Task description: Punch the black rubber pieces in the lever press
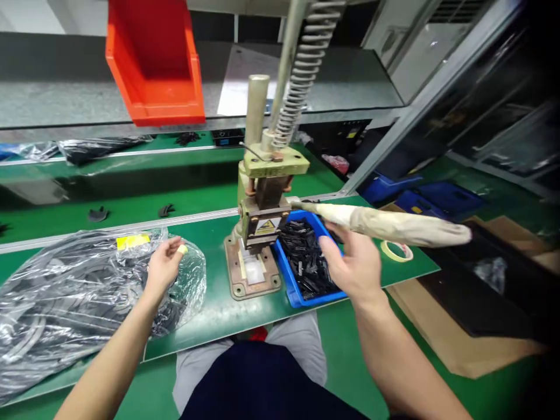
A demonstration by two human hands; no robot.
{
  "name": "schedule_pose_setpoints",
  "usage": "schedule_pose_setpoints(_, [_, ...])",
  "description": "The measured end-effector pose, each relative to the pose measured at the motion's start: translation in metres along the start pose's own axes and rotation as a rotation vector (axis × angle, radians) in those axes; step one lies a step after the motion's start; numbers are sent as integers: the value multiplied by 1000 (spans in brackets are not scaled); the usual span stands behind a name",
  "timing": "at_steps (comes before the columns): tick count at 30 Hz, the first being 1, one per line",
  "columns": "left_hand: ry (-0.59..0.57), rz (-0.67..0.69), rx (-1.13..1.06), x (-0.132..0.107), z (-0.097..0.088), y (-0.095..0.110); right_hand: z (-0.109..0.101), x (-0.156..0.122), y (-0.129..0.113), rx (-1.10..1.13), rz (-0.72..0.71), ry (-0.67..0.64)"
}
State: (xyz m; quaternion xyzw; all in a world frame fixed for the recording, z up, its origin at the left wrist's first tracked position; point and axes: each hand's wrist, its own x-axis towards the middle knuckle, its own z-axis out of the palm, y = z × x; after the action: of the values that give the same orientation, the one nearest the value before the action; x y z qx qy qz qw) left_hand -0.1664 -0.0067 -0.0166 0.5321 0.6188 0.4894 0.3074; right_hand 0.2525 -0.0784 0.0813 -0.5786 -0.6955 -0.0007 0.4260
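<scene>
My left hand [165,265] is over the clear plastic bag [87,280] of dark curved parts. Its fingers curl in with the thumb close to them; a pale yellow cover sits on one digit, and anything between the tips is too small to make out. My right hand [356,262] is at the right side of the blue bin [297,300] of small black parts [304,256], just below the wrapped lever handle [389,224]. Its thumb stands apart from the fingers, which the handle partly hides. Between my hands stands a hand press [266,216] with a light block [254,270] on its base.
An orange-red bin [160,111] sits on the shelf above. Two dark curved pieces [98,214] lie on the green surface behind. A roll of tape [396,251] rests at the bench's right end. Cardboard [459,344] lies to the lower right.
</scene>
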Motion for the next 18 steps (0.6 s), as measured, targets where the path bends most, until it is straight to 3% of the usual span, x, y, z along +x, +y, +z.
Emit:
schedule_pose_setpoints(2, [-32, -85, -16, -26, 4, -5, 17, -11, 26, -96, 67, -223])
schedule_pose_setpoints(4, [-66, -137, -38, -44, 11, -6, 36, -21, 50, -160, 112, -361])
schedule_pose_setpoints(9, [-138, -130, -65, -64, 33, 7, 69, -35, 77, -308, 176, -531])
schedule_pose_setpoints(13, [-174, -124, -87, -75, 41, 14, 66, -39, 82, -350, 204, -587])
schedule_pose_setpoints(18, [-205, -170, -75, -84, 46, 12, 49, -43, 89, -301, 278, -541])
